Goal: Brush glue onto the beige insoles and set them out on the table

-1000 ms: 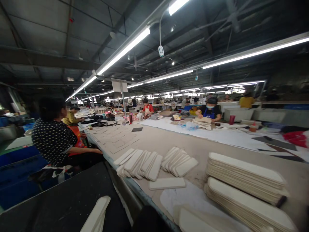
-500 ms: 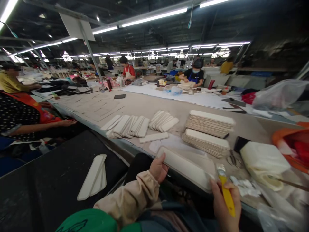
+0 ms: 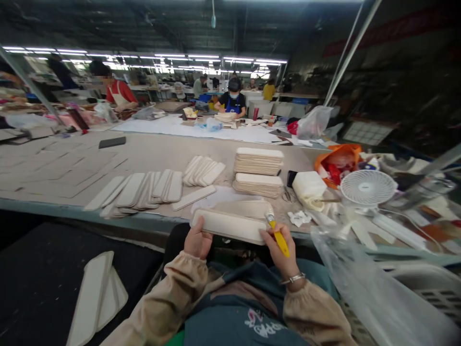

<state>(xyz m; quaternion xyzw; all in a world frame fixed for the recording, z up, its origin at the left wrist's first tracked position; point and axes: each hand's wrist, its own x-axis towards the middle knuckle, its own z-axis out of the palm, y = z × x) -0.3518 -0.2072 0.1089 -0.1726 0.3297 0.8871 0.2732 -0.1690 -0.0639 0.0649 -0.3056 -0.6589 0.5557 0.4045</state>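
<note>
A long pale panel (image 3: 228, 226) with rounded corners is held level at the table's near edge. My left hand (image 3: 197, 239) grips its left end, thumb on top. With thumb and fingers, my right hand (image 3: 283, 247) pinches the right end and also holds a paintbrush (image 3: 279, 238) with a yellow handle, bristles pointing up and away. Just behind lies another pale panel (image 3: 239, 208) on a white sheet. Overlapping panels (image 3: 131, 190) fan out to the left, and a smaller fan (image 3: 203, 170) sits beyond. Two neat stacks (image 3: 258, 180) of panels stand ahead on the right.
Several panels (image 3: 91, 293) lie on a black surface at my left. Scissors (image 3: 288, 194), a white container (image 3: 309, 185), crumpled tissue (image 3: 299, 217), an orange bag (image 3: 338, 163) and a white fan (image 3: 368, 186) occupy the right side. Clear plastic (image 3: 356, 274) hangs over the near edge. Co-workers sit across the table.
My view has swung right, bringing the white fan into sight. Both hands still hold the panel, which now lies more level, and the paintbrush stays in my right hand.
</note>
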